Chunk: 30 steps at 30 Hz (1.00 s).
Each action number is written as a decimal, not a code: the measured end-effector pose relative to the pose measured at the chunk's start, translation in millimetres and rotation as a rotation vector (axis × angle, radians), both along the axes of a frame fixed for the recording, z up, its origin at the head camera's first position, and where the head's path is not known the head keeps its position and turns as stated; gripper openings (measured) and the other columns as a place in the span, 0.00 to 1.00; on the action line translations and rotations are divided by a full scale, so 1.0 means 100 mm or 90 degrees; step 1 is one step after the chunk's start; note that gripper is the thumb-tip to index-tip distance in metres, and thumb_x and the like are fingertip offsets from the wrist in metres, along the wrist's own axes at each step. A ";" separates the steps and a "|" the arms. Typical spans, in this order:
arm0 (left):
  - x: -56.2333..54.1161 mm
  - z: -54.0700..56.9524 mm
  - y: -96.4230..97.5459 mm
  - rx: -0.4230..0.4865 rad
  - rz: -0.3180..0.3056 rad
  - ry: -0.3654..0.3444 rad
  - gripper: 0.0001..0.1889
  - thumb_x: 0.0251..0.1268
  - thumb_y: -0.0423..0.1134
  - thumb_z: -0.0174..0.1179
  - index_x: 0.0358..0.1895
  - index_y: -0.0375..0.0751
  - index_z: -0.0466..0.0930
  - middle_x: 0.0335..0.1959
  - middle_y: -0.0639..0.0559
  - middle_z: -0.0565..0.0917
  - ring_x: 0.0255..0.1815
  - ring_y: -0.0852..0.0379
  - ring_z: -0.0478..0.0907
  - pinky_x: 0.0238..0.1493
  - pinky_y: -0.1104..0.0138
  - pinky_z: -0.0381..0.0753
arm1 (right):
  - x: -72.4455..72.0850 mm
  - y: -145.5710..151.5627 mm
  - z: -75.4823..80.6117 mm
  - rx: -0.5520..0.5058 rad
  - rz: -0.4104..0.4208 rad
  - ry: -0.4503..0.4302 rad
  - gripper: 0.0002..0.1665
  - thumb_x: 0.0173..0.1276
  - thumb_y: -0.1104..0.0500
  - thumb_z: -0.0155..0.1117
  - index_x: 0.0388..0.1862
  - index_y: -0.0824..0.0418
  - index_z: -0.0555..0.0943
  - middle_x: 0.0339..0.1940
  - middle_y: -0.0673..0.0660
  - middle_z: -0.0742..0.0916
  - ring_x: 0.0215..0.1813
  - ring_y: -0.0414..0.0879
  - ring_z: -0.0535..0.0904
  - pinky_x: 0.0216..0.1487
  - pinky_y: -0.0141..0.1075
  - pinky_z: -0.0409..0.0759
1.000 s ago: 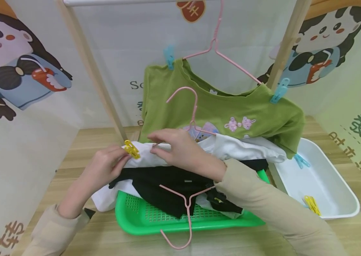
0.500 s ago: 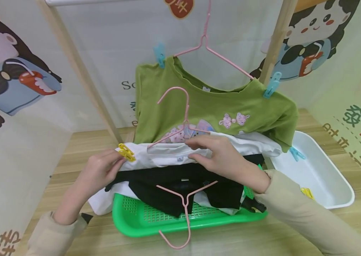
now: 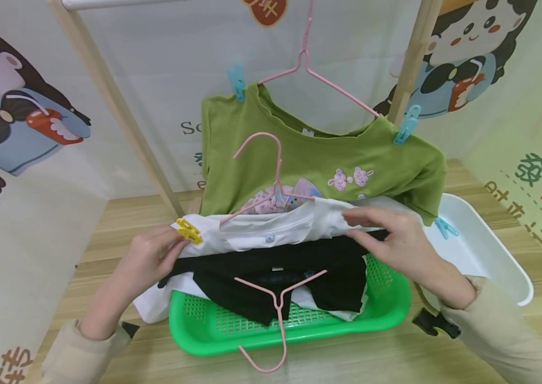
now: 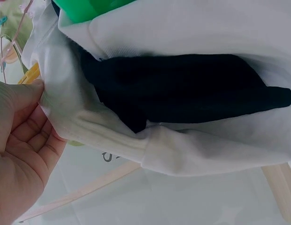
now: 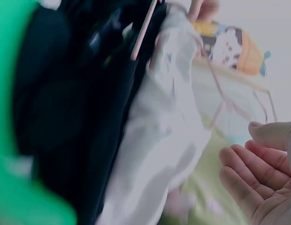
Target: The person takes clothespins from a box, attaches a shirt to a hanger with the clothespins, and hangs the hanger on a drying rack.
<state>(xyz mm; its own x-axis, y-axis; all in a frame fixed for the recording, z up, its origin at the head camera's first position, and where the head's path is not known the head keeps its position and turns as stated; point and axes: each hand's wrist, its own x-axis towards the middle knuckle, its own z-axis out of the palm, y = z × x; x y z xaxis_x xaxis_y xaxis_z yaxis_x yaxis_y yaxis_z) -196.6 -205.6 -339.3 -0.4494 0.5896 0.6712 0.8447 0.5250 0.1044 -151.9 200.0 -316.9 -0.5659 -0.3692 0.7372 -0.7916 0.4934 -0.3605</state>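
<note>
A white shirt (image 3: pixel 213 237) lies across the green basket, with a pink hanger (image 3: pixel 279 160) in its neck opening. At its left shoulder sits a yellow clothespin (image 3: pixel 188 230). Beside that clothespin my left hand (image 3: pixel 151 256) pinches the shirt's edge between thumb and fingers, as the left wrist view shows with the white cloth (image 4: pixel 65 93). Near the shirt's right shoulder is my right hand (image 3: pixel 396 242). Thumb and fingers stand apart around nothing in the right wrist view (image 5: pixel 263 168). Below the shirt lies a black garment (image 3: pixel 232 288) with a second pink hanger (image 3: pixel 281 325).
Behind hangs a green T-shirt (image 3: pixel 372 154) on a pink hanger, with blue clothespins (image 3: pixel 237 82) at its shoulders. A wooden rack post (image 3: pixel 117 112) rises at left. The green basket (image 3: pixel 290 338) stands in front. At right, a white tray (image 3: pixel 487 261) holds a blue clothespin (image 3: pixel 445 228).
My right hand has moved right, from near the yellow clothespin, across the collar, to the shirt's right shoulder. The left hand keeps its pinch. The head view has shifted slightly.
</note>
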 end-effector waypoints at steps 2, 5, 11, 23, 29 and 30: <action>0.00 -0.01 0.00 0.000 -0.007 0.005 0.08 0.44 0.20 0.67 0.26 0.33 0.79 0.22 0.50 0.78 0.22 0.62 0.70 0.22 0.72 0.71 | 0.05 0.18 -0.02 -0.004 -0.019 0.020 0.14 0.61 0.57 0.68 0.38 0.67 0.84 0.34 0.58 0.87 0.34 0.42 0.85 0.39 0.23 0.78; -0.01 -0.02 -0.01 0.003 -0.015 0.011 0.08 0.63 0.32 0.59 0.26 0.33 0.79 0.23 0.49 0.78 0.22 0.61 0.70 0.22 0.71 0.71 | 0.12 0.43 -0.07 -0.001 -0.060 0.019 0.12 0.61 0.57 0.68 0.36 0.66 0.84 0.33 0.58 0.87 0.36 0.34 0.83 0.40 0.20 0.76; -0.02 -0.04 -0.03 0.007 -0.008 0.016 0.24 0.73 0.48 0.43 0.27 0.33 0.80 0.23 0.49 0.79 0.22 0.61 0.71 0.22 0.71 0.71 | 0.24 0.85 -0.20 0.074 -0.185 -0.043 0.15 0.43 0.74 0.73 0.33 0.65 0.84 0.29 0.56 0.87 0.35 0.23 0.78 0.32 0.18 0.75; -0.02 -0.07 -0.03 0.009 -0.006 0.013 0.26 0.73 0.49 0.42 0.27 0.33 0.80 0.24 0.47 0.80 0.22 0.61 0.72 0.22 0.72 0.73 | 0.30 1.47 -0.60 0.311 -0.348 -0.424 0.14 0.54 0.61 0.69 0.27 0.74 0.81 0.20 0.57 0.84 0.25 0.50 0.79 0.28 0.46 0.77; -0.03 -0.10 -0.02 0.012 -0.009 0.015 0.25 0.73 0.49 0.43 0.26 0.33 0.80 0.23 0.48 0.79 0.22 0.61 0.72 0.22 0.72 0.73 | 0.30 1.62 -0.73 0.381 -0.356 -0.527 0.14 0.56 0.58 0.68 0.24 0.70 0.81 0.20 0.54 0.82 0.24 0.44 0.70 0.26 0.37 0.70; -0.03 -0.10 -0.02 0.011 -0.008 0.015 0.25 0.73 0.49 0.43 0.26 0.33 0.80 0.23 0.48 0.79 0.22 0.61 0.72 0.22 0.72 0.73 | 0.30 1.63 -0.74 0.386 -0.352 -0.532 0.13 0.56 0.58 0.68 0.24 0.69 0.81 0.19 0.53 0.81 0.23 0.43 0.70 0.26 0.36 0.69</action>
<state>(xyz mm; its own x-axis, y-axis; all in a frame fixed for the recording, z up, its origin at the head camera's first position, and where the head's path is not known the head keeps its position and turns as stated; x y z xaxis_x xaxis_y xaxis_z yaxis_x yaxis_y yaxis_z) -199.4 -207.3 -348.9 -0.4260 0.5833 0.6916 0.8538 0.5119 0.0942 -122.2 363.4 -391.2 -0.9847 -0.0848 -0.1519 -0.0438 0.9659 -0.2553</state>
